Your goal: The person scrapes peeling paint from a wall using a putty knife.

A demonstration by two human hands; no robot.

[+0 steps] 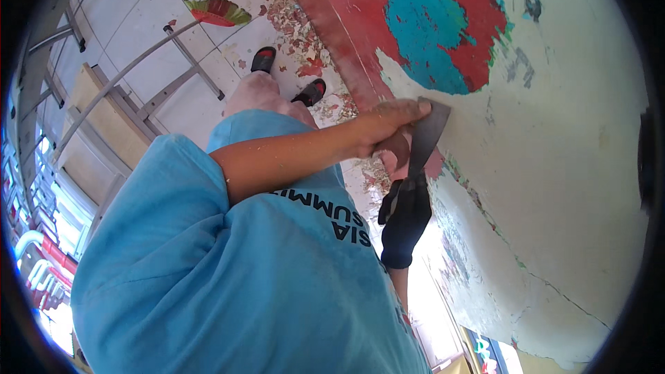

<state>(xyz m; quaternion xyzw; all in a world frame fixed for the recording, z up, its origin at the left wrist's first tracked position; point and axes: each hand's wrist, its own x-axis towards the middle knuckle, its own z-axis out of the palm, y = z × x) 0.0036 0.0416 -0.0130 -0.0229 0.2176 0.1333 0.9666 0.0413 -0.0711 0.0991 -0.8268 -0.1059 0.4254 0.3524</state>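
A paint scraper with a wide, flat grey blade lies against the wall, its edge near a patch of red and blue-green paint. My right hand, in a black glove, is closed at the scraper's lower end, where its fingers hide the handle. From the left, my bare left hand reaches across my body. Its fingers grip the blade near the broad end, and the thumb side faces me. Around the patch the wall shows a pale, scraped surface with scratches and a crack.
Paint flakes litter the tiled floor along the wall's foot, near my sandalled feet. To the left stand metal-legged furniture and a pale board. A red and green leaf-shaped piece tips a curved rod.
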